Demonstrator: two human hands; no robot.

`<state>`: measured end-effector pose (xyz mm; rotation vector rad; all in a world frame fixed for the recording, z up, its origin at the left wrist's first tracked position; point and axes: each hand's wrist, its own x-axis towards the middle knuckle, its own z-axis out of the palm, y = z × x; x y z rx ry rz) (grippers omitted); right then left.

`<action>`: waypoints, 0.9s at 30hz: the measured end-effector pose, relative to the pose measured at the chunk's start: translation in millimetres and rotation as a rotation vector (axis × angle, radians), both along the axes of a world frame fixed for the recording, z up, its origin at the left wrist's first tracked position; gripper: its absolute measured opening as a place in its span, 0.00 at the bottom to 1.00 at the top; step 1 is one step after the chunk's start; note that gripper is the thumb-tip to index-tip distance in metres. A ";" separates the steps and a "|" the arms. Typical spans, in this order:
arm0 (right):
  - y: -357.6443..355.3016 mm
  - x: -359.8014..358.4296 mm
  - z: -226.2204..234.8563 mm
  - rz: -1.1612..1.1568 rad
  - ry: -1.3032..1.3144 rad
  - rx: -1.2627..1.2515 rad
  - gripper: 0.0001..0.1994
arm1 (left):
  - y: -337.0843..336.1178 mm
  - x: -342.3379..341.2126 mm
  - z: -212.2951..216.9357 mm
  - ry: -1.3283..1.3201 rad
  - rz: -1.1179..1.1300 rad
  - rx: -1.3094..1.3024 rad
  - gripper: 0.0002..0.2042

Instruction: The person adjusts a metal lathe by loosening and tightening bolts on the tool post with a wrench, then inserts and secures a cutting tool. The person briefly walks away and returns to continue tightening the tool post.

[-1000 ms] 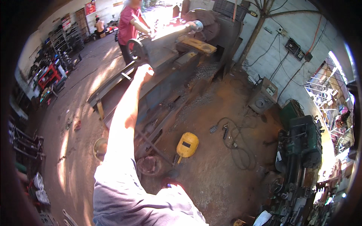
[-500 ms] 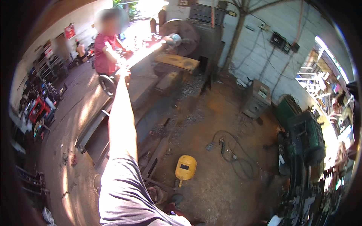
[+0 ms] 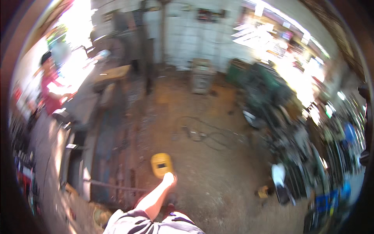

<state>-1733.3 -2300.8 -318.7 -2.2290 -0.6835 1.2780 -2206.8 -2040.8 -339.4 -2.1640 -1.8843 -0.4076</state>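
- Your left hand (image 3: 169,179) reaches down toward the yellow welding mask (image 3: 161,164), which lies face up on the dirt floor (image 3: 218,195), just beyond your fingertips.
- The view is smeared by motion, so whether your grip is spread or closed, and whether it touches the mask yet, I cannot tell.
- To pick it up well, steady your head first, then take the mask by its near lower edge, keeping fingers off the dark viewing window.
- Mind the long steel bar (image 3: 113,186) lying just to the left, and the black cable (image 3: 206,134) coiled farther out on the floor.
- Your left arm runs nearly straight, bare from the grey sleeve (image 3: 132,222) to the wrist.
- Your right hand is out of view.
- Another person in a red shirt (image 3: 48,91) stands at the far left, well apart.
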 end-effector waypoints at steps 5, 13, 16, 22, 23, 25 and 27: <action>-139.7 49.1 15.6 0.210 -0.309 0.012 0.43 | -181.1 330.9 -9.0 -0.444 -0.901 -1.479 0.17; -232.0 161.1 -17.3 -0.327 0.169 0.264 0.14 | -261.7 580.1 89.8 -0.431 -1.533 -1.220 0.22; -247.2 214.7 -44.3 -0.448 0.429 0.487 0.10 | -233.4 646.3 62.3 -0.304 -1.231 -1.259 0.23; -280.9 353.9 -33.7 -0.680 0.384 0.307 0.11 | -169.1 650.1 -65.3 -0.195 -0.528 -1.261 0.20; -273.1 382.1 -32.0 -0.663 0.361 0.281 0.11 | -156.1 643.8 -82.2 -0.133 -0.467 -1.257 0.20; -249.3 443.6 -29.5 -0.618 0.320 0.235 0.11 | -132.5 627.0 -107.6 -0.021 -0.356 -1.259 0.19; -229.9 507.2 -21.4 -0.593 0.278 0.204 0.11 | -113.7 637.3 -119.7 0.036 -0.290 -1.275 0.18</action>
